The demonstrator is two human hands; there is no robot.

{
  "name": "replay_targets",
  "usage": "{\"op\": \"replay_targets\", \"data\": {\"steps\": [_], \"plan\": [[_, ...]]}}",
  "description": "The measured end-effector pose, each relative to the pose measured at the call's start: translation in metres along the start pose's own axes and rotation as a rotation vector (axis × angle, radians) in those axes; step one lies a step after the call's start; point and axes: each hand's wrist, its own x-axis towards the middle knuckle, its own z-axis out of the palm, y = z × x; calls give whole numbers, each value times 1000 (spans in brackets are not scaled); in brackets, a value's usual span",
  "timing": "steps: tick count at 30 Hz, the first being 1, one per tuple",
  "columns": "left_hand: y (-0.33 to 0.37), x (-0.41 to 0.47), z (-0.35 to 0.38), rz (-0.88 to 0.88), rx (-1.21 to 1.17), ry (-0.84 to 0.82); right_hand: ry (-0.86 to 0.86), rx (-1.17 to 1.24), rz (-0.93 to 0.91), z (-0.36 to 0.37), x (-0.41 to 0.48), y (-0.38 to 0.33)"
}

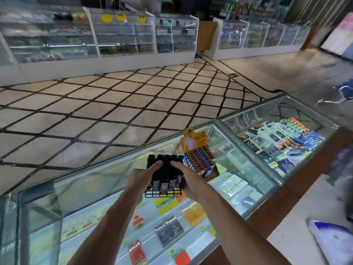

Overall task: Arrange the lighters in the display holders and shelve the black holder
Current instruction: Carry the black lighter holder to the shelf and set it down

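Note:
A black wire holder point(162, 194) full of black-capped lighters point(165, 163) stands on the glass counter top point(99, 180). My left hand point(142, 175) grips its left side, fingers over the lighter tops. My right hand point(188, 177) grips its right side the same way. Just to the right stands an orange cardboard display holder point(193, 142) with rows of coloured lighters point(200, 156) in it.
Under the glass lie cigarette packs and boxes with price tags point(172, 229). A second glass case point(277, 142) to the right holds packaged goods. A brown counter edge point(286, 203) runs at the right. Across the tiled floor stand more glass showcases point(124, 35).

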Motion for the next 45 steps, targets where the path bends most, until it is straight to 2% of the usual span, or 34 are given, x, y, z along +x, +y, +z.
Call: {"op": "replay_targets", "data": {"steps": [5,13,16,23,28,37,45], "plan": [[43,-19,38,59,118,-103,65,28,-33,-38,-42,-23],[96,-82,134,135,198,-525,287,148,-125,-140,-118,-55],[105,-107,175,186,213,-630,384,215,-148,-179,-150,-57],[115,-153,279,194,313,-700,426,341,-216,-269,-209,-50],[118,-185,367,196,351,-833,529,447,-257,-347,-237,-36],[133,-246,571,257,431,-968,642,487,-363,-545,-271,-24],[131,-284,757,312,436,-1045,718,522,-356,-717,-304,-26]]}}
